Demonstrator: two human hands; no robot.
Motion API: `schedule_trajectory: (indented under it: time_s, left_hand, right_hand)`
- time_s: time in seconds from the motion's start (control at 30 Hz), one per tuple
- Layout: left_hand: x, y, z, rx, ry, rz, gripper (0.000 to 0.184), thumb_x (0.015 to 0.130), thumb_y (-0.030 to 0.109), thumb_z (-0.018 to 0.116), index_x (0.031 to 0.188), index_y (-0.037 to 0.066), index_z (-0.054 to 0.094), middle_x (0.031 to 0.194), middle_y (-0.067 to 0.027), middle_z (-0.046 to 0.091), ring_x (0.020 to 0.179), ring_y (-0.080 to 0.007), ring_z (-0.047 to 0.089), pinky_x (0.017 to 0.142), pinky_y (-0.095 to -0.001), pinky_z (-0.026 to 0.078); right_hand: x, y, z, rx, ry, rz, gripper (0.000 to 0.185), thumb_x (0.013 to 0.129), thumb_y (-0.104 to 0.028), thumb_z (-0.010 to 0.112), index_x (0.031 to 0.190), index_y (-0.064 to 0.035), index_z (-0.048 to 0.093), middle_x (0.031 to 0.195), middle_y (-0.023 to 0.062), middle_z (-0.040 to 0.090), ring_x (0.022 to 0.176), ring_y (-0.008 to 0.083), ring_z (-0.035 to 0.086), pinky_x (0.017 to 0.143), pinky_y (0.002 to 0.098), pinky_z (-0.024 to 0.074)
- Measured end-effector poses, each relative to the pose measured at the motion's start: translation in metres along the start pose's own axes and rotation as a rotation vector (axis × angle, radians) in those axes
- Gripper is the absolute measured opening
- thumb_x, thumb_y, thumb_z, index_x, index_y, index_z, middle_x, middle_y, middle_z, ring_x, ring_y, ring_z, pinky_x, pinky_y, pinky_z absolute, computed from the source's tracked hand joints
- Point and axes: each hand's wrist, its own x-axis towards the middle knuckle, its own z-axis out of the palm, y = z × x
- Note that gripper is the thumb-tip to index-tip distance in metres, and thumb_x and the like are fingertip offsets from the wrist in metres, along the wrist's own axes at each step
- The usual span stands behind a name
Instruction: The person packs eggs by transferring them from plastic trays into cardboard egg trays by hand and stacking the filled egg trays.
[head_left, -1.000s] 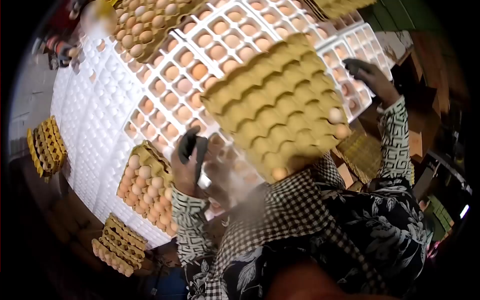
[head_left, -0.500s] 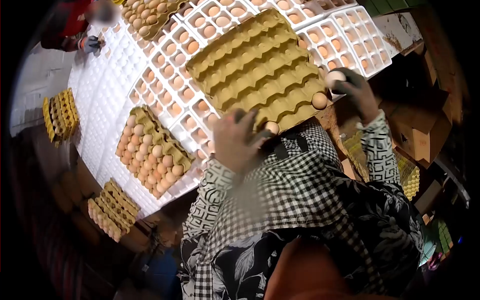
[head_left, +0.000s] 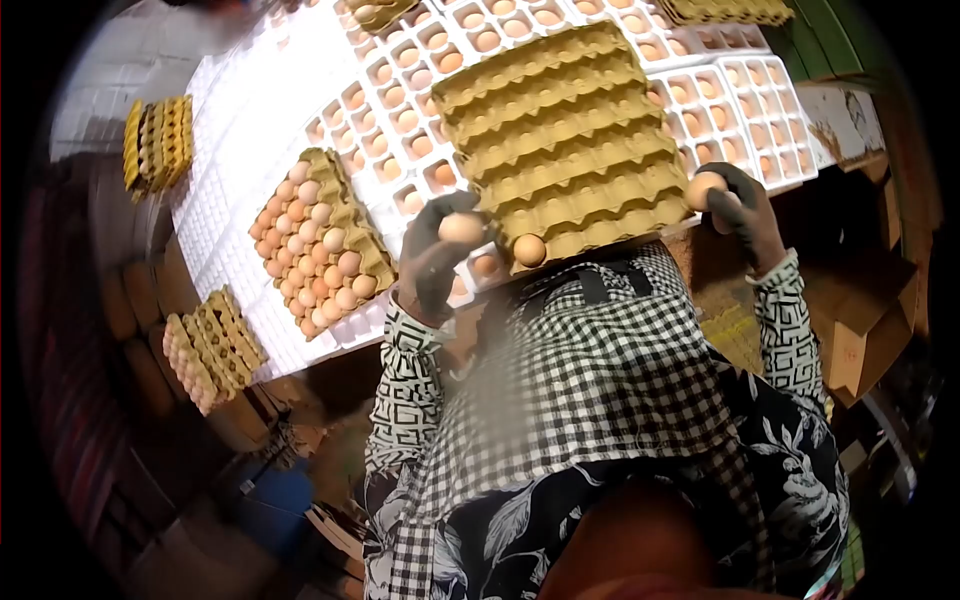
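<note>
Gloved, my left hand point(head_left: 432, 255) is closed on a pale brown egg point(head_left: 461, 229) at the near left side of a yellow-brown pulp egg tray point(head_left: 570, 150). A single egg point(head_left: 529, 250) sits in the tray's near left corner; the tray's other visible cups hold none. At the tray's near right corner, my right hand point(head_left: 748, 215), gloved too, grips another egg point(head_left: 706, 190). A second rounded shape shows under its fingers, partly hidden. The tray lies on white plastic egg trays point(head_left: 415, 165) filled with eggs.
Left of me stands a pulp tray full of eggs point(head_left: 312, 245). Stacked pulp trays point(head_left: 160, 145) are at the far left, with another stack point(head_left: 213, 345) below. Cardboard boxes point(head_left: 865, 330) lie at the right. More pulp trays point(head_left: 725, 10) rest at the back.
My left hand has come off the near left corner and now holds an egg up. The egg at the near right corner has left its cup, beside my right hand. The view has shifted.
</note>
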Motion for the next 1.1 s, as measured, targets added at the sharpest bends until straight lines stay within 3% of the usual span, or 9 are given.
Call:
schedule_trajectory:
  time_s: [0.1, 0.17, 0.23, 0.4, 0.53, 0.73, 0.9, 1.0, 1.1]
  left_hand:
    - [-0.007, -0.02, 0.001, 1.155, -0.106, 0.216, 0.045, 0.08, 0.028, 0.069, 0.117, 0.005, 0.057, 0.106, -0.015, 0.062, 0.093, -0.0247, 0.065, 0.082, -0.0345, 0.053]
    - [0.004, -0.051, 0.021, 1.7, -0.149, 0.008, 0.045, 0.081, 0.039, 0.07, 0.112, 0.009, 0.059, 0.113, -0.0181, 0.06, 0.094, -0.0295, 0.065, 0.079, -0.0394, 0.054]
    - [0.006, -0.055, 0.023, 1.612, -0.11, 0.082, 0.038, 0.076, 0.038, 0.075, 0.1, 0.012, 0.059, 0.102, -0.0147, 0.058, 0.081, -0.0307, 0.064, 0.064, -0.0437, 0.052]
    - [-0.014, -0.021, 0.0, 0.868, -0.037, 0.12, 0.057, 0.072, 0.025, 0.081, 0.121, 0.004, 0.06, 0.111, -0.0155, 0.065, 0.099, -0.0262, 0.065, 0.088, -0.035, 0.052]
    - [0.002, 0.038, -0.082, 0.285, 0.115, -0.121, 0.051, 0.081, 0.014, 0.077, 0.127, 0.002, 0.059, 0.111, -0.0055, 0.065, 0.099, -0.0143, 0.063, 0.08, -0.0279, 0.054]
    - [0.111, 0.134, -0.247, 0.795, 0.463, 0.409, 0.039, 0.079, 0.024, 0.075, 0.112, 0.004, 0.066, 0.099, -0.014, 0.072, 0.091, -0.0229, 0.069, 0.081, -0.034, 0.054]
    - [0.236, 0.157, -0.334, 1.459, 0.535, 0.279, 0.043, 0.078, 0.038, 0.073, 0.104, 0.005, 0.069, 0.099, -0.0148, 0.071, 0.093, -0.0305, 0.067, 0.085, -0.0396, 0.052]
    - [0.27, 0.168, -0.349, 1.558, 0.291, -0.03, 0.052, 0.075, 0.041, 0.073, 0.112, 0.005, 0.067, 0.105, -0.0173, 0.07, 0.1, -0.0296, 0.066, 0.092, -0.0389, 0.05]
    - [0.29, 0.176, -0.365, 1.391, 0.376, 0.387, 0.048, 0.08, 0.038, 0.071, 0.116, 0.006, 0.066, 0.106, -0.018, 0.069, 0.099, -0.0305, 0.066, 0.091, -0.0397, 0.05]
  right_hand:
    - [0.004, -0.022, 0.021, 0.493, -0.104, 0.185, 0.05, 0.095, -0.032, 0.054, 0.129, 0.0049, 0.051, 0.108, 0.0139, 0.066, 0.075, 0.0165, 0.064, 0.064, 0.0275, 0.0527]
    - [0.022, -0.031, 0.051, 0.458, -0.224, 0.004, 0.048, 0.097, -0.032, 0.052, 0.13, 0.003, 0.05, 0.11, 0.0134, 0.065, 0.077, 0.0164, 0.064, 0.066, 0.0271, 0.0518]
    - [0.042, -0.045, 0.075, 0.724, -0.373, 0.123, 0.045, 0.101, -0.032, 0.047, 0.131, 0.0005, 0.049, 0.111, 0.0124, 0.064, 0.08, 0.0155, 0.062, 0.068, 0.0273, 0.0503]
    - [0.055, -0.075, 0.133, 0.431, -0.194, 0.139, 0.042, 0.103, -0.029, 0.045, 0.133, 0.0012, 0.048, 0.108, 0.0097, 0.063, 0.081, 0.0162, 0.063, 0.068, 0.026, 0.051]
    - [0.073, -0.087, 0.168, 0.434, -0.265, 0.315, 0.055, 0.085, -0.032, 0.072, 0.125, 0.0016, 0.057, 0.101, 0.0081, 0.065, 0.083, 0.0147, 0.063, 0.074, 0.0263, 0.053]
    - [0.16, -0.124, 0.266, 0.057, -0.366, 0.052, 0.044, 0.082, -0.018, 0.072, 0.12, 0.0011, 0.059, 0.113, 0.0089, 0.064, 0.097, 0.0171, 0.063, 0.083, 0.0295, 0.0531]
    - [0.305, -0.121, 0.387, -0.41, -0.16, -0.532, 0.045, 0.079, -0.025, 0.074, 0.115, -0.0018, 0.061, 0.107, 0.0156, 0.067, 0.096, 0.0256, 0.066, 0.086, 0.0351, 0.0518]
    - [0.367, -0.127, 0.44, -0.62, -0.124, -0.491, 0.04, 0.081, -0.024, 0.071, 0.119, -0.0143, 0.061, 0.106, 0.0077, 0.067, 0.09, 0.0248, 0.067, 0.08, 0.0365, 0.0535]
    - [0.421, -0.103, 0.461, -1.147, -0.223, -0.706, 0.04, 0.086, -0.02, 0.068, 0.124, -0.0148, 0.059, 0.11, 0.0052, 0.065, 0.095, 0.0259, 0.065, 0.082, 0.0376, 0.053]
